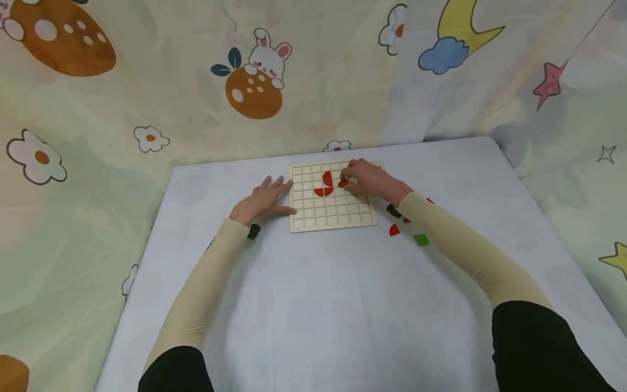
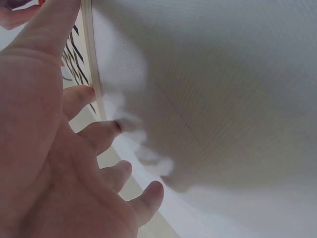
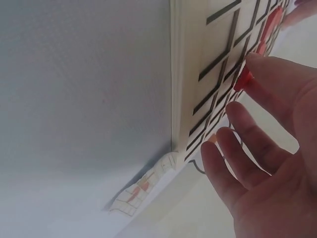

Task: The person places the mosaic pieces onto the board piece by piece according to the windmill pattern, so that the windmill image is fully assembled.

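Observation:
A pale wooden board (image 1: 335,216) with a grid of square cells lies on the table. Three red quarter-round pieces sit in its cells, one of them a red piece (image 1: 327,178) near the upper middle. My left hand (image 1: 263,197) is spread along the board's left edge, its thumb and a fingertip touching the rim. Over the board's right half, my right hand (image 1: 373,179) pinches another red quarter-round piece (image 3: 242,79) between thumb and index finger. The other fingers of that hand (image 3: 270,183) are extended apart from it.
Right of the board lie a loose red piece (image 1: 394,230), a green square (image 1: 420,239) and a black piece (image 1: 393,211). Another black piece (image 1: 253,231) is beside the left wrist. A small printed paper (image 3: 136,193) lies beyond the board. A patterned cloth (image 1: 313,98) hangs behind the white table (image 1: 313,305).

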### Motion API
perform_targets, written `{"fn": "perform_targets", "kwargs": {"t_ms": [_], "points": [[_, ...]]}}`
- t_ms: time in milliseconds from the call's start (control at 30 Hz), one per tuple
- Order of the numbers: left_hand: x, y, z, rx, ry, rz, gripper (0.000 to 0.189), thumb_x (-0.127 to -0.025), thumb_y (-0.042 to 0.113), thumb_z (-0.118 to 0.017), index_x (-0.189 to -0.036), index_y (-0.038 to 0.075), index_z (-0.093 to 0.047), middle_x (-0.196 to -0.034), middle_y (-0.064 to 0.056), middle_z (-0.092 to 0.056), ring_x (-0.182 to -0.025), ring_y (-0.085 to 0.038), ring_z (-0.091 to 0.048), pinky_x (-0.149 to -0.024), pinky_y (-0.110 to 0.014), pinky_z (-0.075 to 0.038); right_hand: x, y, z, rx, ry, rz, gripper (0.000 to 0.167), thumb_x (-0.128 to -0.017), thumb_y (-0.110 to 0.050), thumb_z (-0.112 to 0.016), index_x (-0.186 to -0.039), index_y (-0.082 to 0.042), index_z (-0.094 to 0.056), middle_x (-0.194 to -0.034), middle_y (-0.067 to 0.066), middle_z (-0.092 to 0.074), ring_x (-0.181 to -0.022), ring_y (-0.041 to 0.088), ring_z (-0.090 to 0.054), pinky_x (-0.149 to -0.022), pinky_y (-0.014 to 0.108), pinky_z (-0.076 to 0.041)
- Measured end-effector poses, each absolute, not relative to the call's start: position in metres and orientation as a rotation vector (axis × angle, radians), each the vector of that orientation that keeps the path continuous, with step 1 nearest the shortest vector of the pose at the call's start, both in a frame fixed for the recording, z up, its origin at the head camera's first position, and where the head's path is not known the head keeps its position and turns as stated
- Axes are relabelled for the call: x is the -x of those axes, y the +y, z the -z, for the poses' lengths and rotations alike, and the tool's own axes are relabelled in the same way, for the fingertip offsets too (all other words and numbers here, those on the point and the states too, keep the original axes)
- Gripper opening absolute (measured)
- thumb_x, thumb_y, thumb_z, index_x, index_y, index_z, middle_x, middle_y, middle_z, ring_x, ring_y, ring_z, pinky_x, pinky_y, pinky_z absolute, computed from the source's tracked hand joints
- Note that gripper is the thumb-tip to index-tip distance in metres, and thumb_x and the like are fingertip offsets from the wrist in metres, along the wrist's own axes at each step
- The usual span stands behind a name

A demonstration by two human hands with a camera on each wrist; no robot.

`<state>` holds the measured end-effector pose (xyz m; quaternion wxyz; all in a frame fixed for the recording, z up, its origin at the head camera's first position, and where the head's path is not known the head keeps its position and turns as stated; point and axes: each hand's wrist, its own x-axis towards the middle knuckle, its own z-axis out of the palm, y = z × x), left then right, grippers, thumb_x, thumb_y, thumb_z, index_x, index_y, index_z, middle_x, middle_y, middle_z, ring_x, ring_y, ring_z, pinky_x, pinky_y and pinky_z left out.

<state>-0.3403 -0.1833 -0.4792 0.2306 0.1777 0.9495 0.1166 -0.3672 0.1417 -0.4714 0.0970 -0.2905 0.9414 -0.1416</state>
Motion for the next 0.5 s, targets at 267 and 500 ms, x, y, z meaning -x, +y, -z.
{"fn": "perform_targets", "kwargs": {"t_ms": [267, 500], "points": [[0.3409, -0.1841, 0.4787, -0.488, 2.611, -0.317, 0.102, -0.086, 0.067, -0.066, -0.163, 0.027, -0.012, -0.171, -0.008, -0.002, -0.156, -0.039, 0.011, -0.124, -0.063, -0.007, 0.3685, 0.1358, 0.4723, 0.841, 2.803, 0.443, 0.029, -0.096, -0.021, -0.069, -0.124, -0.011, -0.069, -0.125, 0.013, -0.06, -0.114, 0.03, -0.052, -0.096, 0.044, -0.05], [0.3401, -0.1814, 0.4776, -0.483, 2.601, -0.341, 0.102, -0.086, 0.066, -0.067, -0.163, 0.027, -0.013, -0.171, -0.008, -0.002, -0.156, -0.039, 0.011, -0.124, -0.063, -0.006, 0.3668, 0.1378, 0.4764, 0.718, 2.856, 0.428, 0.031, -0.098, -0.026, -0.066, -0.123, -0.008, -0.068, -0.13, 0.014, -0.058, -0.116, 0.031, -0.052, -0.101, 0.046, -0.048]]}}
